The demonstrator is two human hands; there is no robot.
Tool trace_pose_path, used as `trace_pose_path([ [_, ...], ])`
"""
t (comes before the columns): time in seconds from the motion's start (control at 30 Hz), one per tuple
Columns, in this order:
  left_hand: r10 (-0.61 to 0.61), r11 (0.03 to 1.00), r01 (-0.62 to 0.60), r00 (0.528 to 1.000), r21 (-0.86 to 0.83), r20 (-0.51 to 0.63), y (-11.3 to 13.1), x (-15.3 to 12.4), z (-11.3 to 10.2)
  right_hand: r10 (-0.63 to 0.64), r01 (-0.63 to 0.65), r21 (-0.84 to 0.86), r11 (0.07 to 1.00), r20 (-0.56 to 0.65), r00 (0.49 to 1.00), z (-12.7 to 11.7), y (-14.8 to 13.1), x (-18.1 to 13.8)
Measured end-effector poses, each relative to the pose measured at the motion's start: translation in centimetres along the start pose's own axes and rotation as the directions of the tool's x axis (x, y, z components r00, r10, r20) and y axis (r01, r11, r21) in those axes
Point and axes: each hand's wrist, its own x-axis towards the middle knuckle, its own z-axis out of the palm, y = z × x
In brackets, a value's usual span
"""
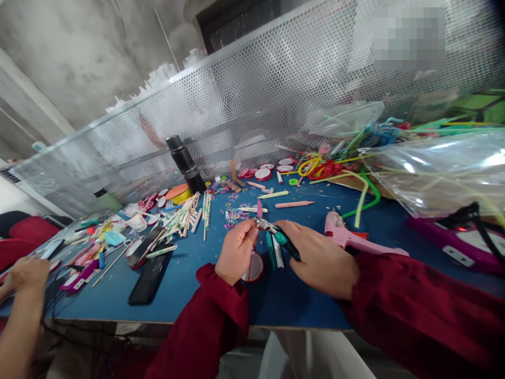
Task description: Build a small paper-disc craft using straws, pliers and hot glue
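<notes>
Slab (148, 281), black and flat, lies well left of the green-handled pliers (283, 239); pale sticks (183, 222) and black bottle (185, 163) lie left and beyond. Left hand (235, 252) pinches at the pliers' tip, contents too small to tell. Disc (257, 266) and two pens (278, 252) crowd the space below the pliers. Right hand (321, 258) grips the pliers' handles. Pink glue gun (349, 237) obstructs the pliers' right.

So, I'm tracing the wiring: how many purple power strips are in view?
2: the right power strip, past the pink glue gun, and the left power strip, near a co-worker's hand. More may be hidden by clutter.
</notes>
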Motion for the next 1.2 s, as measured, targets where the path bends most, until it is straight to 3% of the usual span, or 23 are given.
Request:
trace_pose_path([
  [0.2, 0.014, 1.0, -0.014, 1.0, -0.007, 0.0, 0.2, 0.0, 0.1, 0.127, -0.124, -0.064, 0.99, 0.052, 0.99, -0.3, -0.6, 0.1],
  [0.4, -0.033, 0.998, 0.033, 0.999, -0.049, 0.001, 0.0, 0.1, 0.0, 0.023, -0.023, -0.007, 1.0, 0.0, 1.0, 0.4, 0.3, 0.4],
  [0.53, -0.048, 0.997, 0.044, 0.997, -0.057, -0.064, 0.1, 0.1, 0.0, 0.014, -0.017, -0.095, 0.995, -0.025, 1.0, 0.5, 0.7, 0.3],
  [0.73, -0.03, 0.998, 0.027, 0.999, -0.059, -0.035, 0.1, 0.0, 0.0, -0.039, 0.032, -0.186, 0.982, -0.035, 0.999, 0.4, 0.5, 0.1],
  [1.2, -0.007, 1.0, 0.007, 1.0, -0.022, 0.001, 0.0, 0.0, 0.1, -0.021, 0.018, -0.106, 0.994, -0.033, 0.999, 0.6, 0.5, 0.1],
])
